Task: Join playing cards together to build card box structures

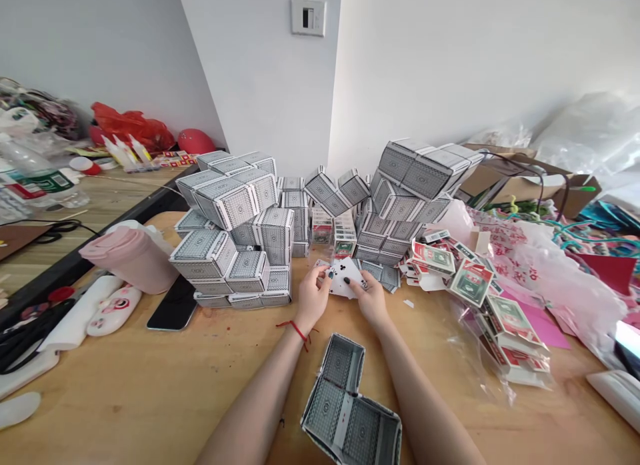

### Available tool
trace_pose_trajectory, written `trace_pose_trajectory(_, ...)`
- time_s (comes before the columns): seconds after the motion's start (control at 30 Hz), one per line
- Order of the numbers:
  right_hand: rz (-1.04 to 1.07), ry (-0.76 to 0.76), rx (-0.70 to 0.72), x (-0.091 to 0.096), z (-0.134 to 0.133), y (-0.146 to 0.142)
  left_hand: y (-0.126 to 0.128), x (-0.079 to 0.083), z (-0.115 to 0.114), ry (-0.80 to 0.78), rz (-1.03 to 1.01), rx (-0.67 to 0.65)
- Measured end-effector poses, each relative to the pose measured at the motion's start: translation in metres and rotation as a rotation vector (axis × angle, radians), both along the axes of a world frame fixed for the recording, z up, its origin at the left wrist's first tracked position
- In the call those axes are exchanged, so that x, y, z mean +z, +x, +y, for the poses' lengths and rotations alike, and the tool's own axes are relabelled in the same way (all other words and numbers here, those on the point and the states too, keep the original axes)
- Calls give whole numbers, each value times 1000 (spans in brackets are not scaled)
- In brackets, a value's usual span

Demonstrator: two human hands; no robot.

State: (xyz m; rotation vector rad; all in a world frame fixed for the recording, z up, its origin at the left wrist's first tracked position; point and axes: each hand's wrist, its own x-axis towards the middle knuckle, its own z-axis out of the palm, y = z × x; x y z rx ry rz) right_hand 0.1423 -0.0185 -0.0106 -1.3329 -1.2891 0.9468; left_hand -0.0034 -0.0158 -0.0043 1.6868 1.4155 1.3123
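Bottom center, between your forearms: L-shaped box [327, 412] covered in card backs, on the desk [215, 378]. Right of center, loose card cartons [471, 283]; left of center, phone [173, 306]. Mid-frame, your left hand [314, 293] and right hand [371, 294], fingers pinching opposite edges of a few fanned playing cards [343, 270], clubs showing. Beyond, stacked blocks, left pile [233, 202] and right pile [417, 175]. Upper center, wall switch [309, 17].

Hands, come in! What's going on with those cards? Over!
Left hand and right hand: both on playing cards, faces up. Hollow L-shaped card piece lying between forearms. Patterned card blocks stacked either side.
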Motion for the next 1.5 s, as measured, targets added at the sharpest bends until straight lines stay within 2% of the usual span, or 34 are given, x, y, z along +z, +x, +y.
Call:
trace_pose_trajectory(0.1, 122, -16, -91, 3, 1, 1, 4, -3, -1, -67, -66, -141)
trace_pose_trajectory(0.17, 143, -17, -107, 2, 2, 1, 5, -5, -1, -118, -140, -178)
trace_pose_trajectory(0.37, 80, -18, -15, -5, 4, 2, 5, -2, 2, -213, -306, -149)
trace_pose_trajectory(0.6, 79, -37, 8, -6, 2, 0, 4, -2, 0, -193, -190, -175)
trace_pose_trajectory(0.9, 151, -17, 56, -6, 4, 3, 3, -3, 3, -180, -222, -133)
trace_pose_trajectory(1.07, 225, -49, 87, -7, 4, 3, 1, -4, 4, -195, -206, -111)
trace_pose_trajectory(1.5, 258, -94, 94, -5, 4, 2, 0, -6, 5, -200, -207, -105)
